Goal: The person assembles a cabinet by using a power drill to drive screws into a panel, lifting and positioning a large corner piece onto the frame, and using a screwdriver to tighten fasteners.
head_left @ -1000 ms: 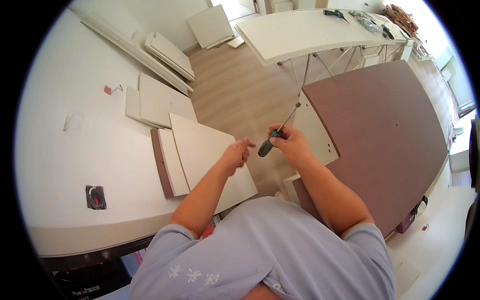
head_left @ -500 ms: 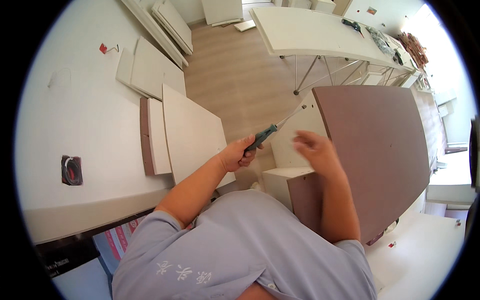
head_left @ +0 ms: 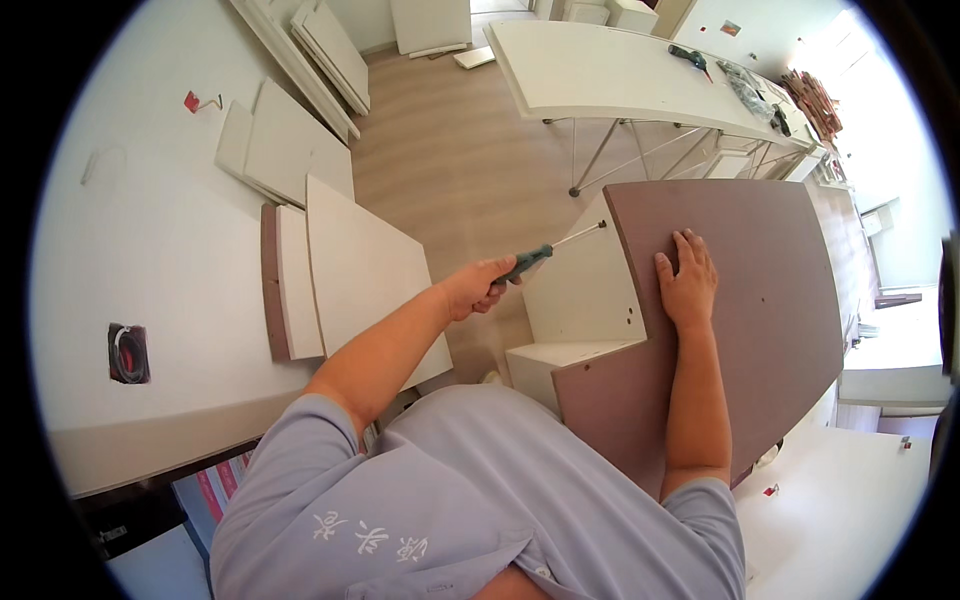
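Note:
My left hand (head_left: 480, 287) is wrapped round the green handle of a screwdriver (head_left: 524, 262). Its shaft points up and to the right, and the tip meets a small dark hole or fitting near the upper edge of the cabinet's white side panel (head_left: 575, 290). Whether the tip sits inside it, I cannot tell. My right hand (head_left: 690, 280) lies flat, fingers stretched, on the brown panel (head_left: 760, 330) that covers the cabinet. More small dark holes show lower on the white side, near the brown panel's edge. A white lower section (head_left: 535, 375) juts toward me.
White boards (head_left: 370, 270) lean against the left wall. Beyond the cabinet stands a long white table (head_left: 600, 70) on thin metal legs, bearing a power drill (head_left: 690, 60) and a clear plastic bag (head_left: 745, 92). Bluish boxes (head_left: 190, 500) are at the lower left.
My right hand has come down from the air onto the brown panel and opened flat. The screwdriver's tip has stayed near the fitting, its shaft now flatter. The whole view has shifted slightly.

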{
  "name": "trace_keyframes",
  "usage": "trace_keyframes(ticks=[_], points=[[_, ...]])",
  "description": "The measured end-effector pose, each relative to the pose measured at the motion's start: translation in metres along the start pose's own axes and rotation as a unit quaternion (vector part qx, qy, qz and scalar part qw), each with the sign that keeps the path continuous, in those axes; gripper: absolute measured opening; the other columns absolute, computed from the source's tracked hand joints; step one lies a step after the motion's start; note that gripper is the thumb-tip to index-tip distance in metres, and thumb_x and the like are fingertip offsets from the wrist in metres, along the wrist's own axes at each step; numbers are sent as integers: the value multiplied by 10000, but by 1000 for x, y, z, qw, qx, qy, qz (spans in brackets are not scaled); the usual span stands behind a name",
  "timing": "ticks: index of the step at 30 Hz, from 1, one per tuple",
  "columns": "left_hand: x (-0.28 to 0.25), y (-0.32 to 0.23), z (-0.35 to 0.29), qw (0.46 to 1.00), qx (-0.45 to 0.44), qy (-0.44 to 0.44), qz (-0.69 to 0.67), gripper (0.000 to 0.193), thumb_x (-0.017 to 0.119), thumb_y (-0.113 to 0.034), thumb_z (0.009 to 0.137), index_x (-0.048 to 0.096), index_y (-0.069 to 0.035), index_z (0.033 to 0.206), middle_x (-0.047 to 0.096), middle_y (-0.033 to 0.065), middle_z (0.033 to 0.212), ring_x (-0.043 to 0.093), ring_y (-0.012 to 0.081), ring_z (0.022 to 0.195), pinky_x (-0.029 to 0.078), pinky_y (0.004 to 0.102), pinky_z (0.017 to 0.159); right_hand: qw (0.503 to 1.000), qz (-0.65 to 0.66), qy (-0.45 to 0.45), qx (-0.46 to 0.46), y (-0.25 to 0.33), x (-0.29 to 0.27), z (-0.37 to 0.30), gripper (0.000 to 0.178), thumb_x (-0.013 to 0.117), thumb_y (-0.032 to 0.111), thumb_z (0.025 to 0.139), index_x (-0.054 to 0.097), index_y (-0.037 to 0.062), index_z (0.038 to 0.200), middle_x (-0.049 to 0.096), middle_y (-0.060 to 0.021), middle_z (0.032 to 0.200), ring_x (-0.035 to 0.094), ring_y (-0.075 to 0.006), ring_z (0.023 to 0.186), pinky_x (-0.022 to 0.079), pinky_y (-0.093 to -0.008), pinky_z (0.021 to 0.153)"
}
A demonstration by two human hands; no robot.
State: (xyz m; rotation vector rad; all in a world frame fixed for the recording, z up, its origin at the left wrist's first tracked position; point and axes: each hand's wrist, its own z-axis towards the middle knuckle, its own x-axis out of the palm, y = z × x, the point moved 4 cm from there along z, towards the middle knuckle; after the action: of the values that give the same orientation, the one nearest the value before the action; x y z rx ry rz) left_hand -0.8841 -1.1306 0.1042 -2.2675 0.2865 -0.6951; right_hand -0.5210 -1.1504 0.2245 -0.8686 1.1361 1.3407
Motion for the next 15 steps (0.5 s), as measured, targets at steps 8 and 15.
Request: trace_keyframes(ticks=[8,15], points=[[2,-41,-8,963,80,-98,238,523,585,-571,1037,664,-55,1016,438,-36,692,348,83,578,278,283,529,1000,6,-9,1,-1,1,-2,549,597,403,1003,578,89,1454,498,-112,1575,389,-314,1505,285,-481,1229],[24,-66,-16,879,152,-146,428,509,649,-548,998,692,-41,1022,610,68,768,587,213,709,469,398,651,1000,-11,-8,7,6,-2,-3,545,588,397,1004,575,81,1449,504,-116,1566,398,-319,1497,286,-478,1231]])
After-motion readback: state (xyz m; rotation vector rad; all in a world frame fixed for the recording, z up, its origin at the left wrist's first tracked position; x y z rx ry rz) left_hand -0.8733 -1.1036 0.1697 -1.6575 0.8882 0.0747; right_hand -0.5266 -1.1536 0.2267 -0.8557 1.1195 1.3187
